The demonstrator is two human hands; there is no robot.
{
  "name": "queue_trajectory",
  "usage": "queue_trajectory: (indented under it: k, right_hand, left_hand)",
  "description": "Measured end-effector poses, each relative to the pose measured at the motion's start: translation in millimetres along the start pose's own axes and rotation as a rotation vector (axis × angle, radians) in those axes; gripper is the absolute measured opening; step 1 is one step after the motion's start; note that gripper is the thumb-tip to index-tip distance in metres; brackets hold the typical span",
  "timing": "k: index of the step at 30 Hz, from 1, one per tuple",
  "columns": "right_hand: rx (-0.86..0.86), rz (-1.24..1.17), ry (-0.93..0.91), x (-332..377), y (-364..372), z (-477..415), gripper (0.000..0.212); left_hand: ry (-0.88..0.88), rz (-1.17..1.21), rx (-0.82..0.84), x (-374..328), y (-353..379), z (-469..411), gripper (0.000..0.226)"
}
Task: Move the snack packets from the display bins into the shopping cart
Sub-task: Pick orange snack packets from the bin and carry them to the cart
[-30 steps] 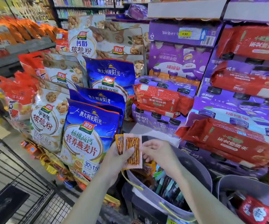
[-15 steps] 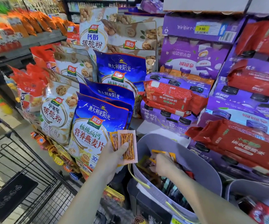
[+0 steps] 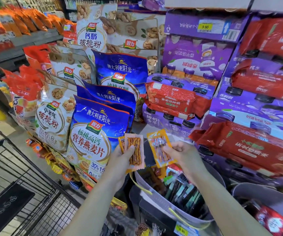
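Observation:
My left hand (image 3: pixel 120 160) grips a small stack of snack packets (image 3: pixel 134 150), the front one pale pink with orange sticks showing through. My right hand (image 3: pixel 180 154) pinches an orange snack packet (image 3: pixel 159 149) by its right edge, held up just right of the stack. Both hands hover above a grey display bin (image 3: pixel 217 174) holding several more small packets. The black wire shopping cart (image 3: pixel 18 188) stands at the lower left, well left of both hands.
Large blue and white food bags (image 3: pixel 93 133) stand directly behind my left hand. Purple drink cartons (image 3: pixel 197 53) and red rice packs (image 3: pixel 249 147) are stacked to the right. A second grey bin (image 3: pixel 265 195) with red packets sits at the far right.
My right hand went down into the bin, then came up holding an orange packet beside the stack. My left hand kept its packets and stayed roughly in place.

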State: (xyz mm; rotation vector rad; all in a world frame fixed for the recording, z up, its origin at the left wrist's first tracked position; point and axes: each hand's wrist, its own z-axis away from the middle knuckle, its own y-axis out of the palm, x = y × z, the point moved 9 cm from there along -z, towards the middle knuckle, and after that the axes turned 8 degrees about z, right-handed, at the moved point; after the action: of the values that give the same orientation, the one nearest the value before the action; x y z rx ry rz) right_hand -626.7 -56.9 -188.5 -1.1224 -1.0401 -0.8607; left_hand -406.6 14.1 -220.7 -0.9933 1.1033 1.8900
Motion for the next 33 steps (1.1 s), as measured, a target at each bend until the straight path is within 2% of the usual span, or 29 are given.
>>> queue_trajectory:
  k: [6, 10, 12, 14, 15, 19, 22, 25, 27, 29, 32, 33]
  right_hand:
    - [-0.004, 0.102, -0.051, 4.5, 37.2, 8.5, 0.018]
    - [0.067, 0.088, -0.086, -2.9, 45.7, 8.0, 0.022]
    - [0.092, 0.030, -0.009, -15.4, 42.8, 3.5, 0.034]
    - [0.113, 0.014, 0.126, -41.1, 41.5, -4.3, 0.037]
    - [0.136, 0.098, 0.179, -55.0, 42.1, -7.5, 0.036]
    - [0.359, 0.788, 0.227, -93.7, 64.2, -8.0, 0.055]
    - [0.440, 0.973, 0.188, -97.2, 81.1, -10.9, 0.042]
    - [0.474, 1.035, 0.219, -98.4, 89.8, -14.7, 0.042]
    - [0.495, 1.082, 0.254, -97.2, 91.0, -13.3, 0.029]
    - [0.531, 1.069, 0.255, -98.8, 91.5, -12.6, 0.020]
    - [0.496, 0.891, 0.275, -98.6, 80.1, -15.2, 0.003]
    - [0.467, 0.817, 0.287, -98.4, 73.8, -16.3, 0.008]
  left_hand:
    - [-0.015, 0.060, 0.083, 5.9, 33.9, 5.9, 0.031]
    - [0.030, -0.010, 0.054, 6.5, 29.4, 6.7, 0.027]
    - [0.034, -0.002, 0.024, 4.9, 23.4, 6.8, 0.026]
    - [0.026, 0.022, -0.018, 2.1, 13.9, 7.2, 0.025]
    - [0.022, 0.031, -0.038, 0.8, 8.9, 7.6, 0.024]
    - [0.022, 0.027, -0.082, -1.3, -5.2, 9.7, 0.024]
    - [0.031, 0.027, -0.070, -1.3, -5.3, 11.3, 0.022]
    - [0.036, 0.034, -0.065, -1.0, -6.1, 12.0, 0.023]
    - [0.039, 0.040, -0.063, -0.6, -6.7, 11.7, 0.022]
    - [0.046, 0.044, -0.057, -0.9, -6.5, 10.8, 0.022]
    - [0.059, 0.056, -0.060, -3.0, -7.8, 8.1, 0.024]
    - [0.060, 0.061, -0.060, -3.6, -8.8, 7.3, 0.025]
